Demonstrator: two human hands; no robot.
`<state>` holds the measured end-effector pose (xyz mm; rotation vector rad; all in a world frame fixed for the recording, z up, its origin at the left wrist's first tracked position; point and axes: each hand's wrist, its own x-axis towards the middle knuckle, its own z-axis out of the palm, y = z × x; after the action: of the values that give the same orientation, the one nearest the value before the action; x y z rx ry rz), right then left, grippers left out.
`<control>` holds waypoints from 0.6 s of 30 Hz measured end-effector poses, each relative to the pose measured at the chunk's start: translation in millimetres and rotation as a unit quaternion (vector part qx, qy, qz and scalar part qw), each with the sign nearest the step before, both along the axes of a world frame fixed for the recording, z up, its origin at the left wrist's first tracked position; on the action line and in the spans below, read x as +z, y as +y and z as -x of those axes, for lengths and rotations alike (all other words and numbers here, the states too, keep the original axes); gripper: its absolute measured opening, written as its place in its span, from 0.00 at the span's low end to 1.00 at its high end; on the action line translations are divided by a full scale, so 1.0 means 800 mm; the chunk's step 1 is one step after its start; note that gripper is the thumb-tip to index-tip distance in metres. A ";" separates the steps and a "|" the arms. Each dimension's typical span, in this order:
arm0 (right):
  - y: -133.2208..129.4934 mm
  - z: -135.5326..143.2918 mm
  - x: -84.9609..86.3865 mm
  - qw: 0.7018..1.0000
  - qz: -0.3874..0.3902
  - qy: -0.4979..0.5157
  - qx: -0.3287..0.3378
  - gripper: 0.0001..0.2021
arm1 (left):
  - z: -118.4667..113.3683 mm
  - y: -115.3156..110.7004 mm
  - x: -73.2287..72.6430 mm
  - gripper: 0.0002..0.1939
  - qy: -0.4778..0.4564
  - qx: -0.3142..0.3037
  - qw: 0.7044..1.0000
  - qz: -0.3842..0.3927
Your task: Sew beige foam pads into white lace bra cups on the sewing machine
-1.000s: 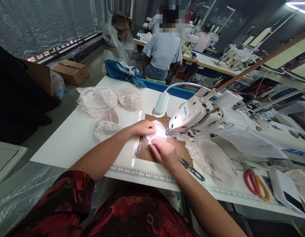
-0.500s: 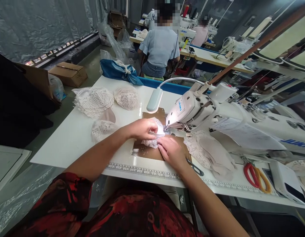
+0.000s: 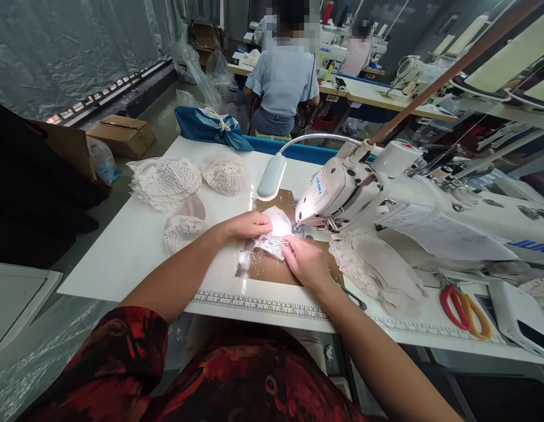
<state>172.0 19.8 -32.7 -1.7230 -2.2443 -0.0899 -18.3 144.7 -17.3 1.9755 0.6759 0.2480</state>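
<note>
A white lace bra cup (image 3: 276, 223) lies under the head of the sewing machine (image 3: 327, 190), lit brightly by its lamp. My left hand (image 3: 251, 225) pinches the cup's left edge between thumb and fingers. On the near right side, my right hand (image 3: 303, 258) grips the lace edge close to the needle area. The needle and presser foot are too small to make out clearly. Beneath the work, a brown sheet (image 3: 265, 272) covers part of the white table.
Lace cups (image 3: 166, 181) are piled at the left, and more lace pieces (image 3: 377, 269) lie right of my right hand. Red and yellow-handled scissors (image 3: 465, 310) rest farther right. A lamp (image 3: 272, 176) overhangs the table. Beyond it sits a person in light blue (image 3: 283, 79).
My left hand has drawn back slightly left and now pinches the cup's edge, leaving more of the cup uncovered. My right hand stays near the machine, gripping the lace.
</note>
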 end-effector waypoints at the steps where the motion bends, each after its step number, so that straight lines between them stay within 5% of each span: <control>1: 0.005 0.004 -0.001 1.000 -0.013 -0.026 -0.006 0.15 | -0.001 0.000 -0.001 0.15 -0.002 0.001 1.000 0.005; 9: 0.030 0.026 0.006 0.991 -0.075 -0.102 0.030 0.18 | -0.002 -0.003 -0.001 0.15 0.000 0.015 1.000 0.018; 14: 0.003 0.011 0.012 0.995 -0.020 0.050 0.083 0.13 | 0.000 -0.009 0.008 0.13 0.027 0.016 1.000 0.000; 18: -0.029 -0.007 0.015 0.973 0.078 0.134 0.171 0.10 | -0.003 -0.019 0.021 0.14 0.094 -0.039 0.988 -0.119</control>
<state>177.5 -3.5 -20.9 -1.2972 -2.3495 0.3813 -16.1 129.3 -0.8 2.2696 0.7130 0.0977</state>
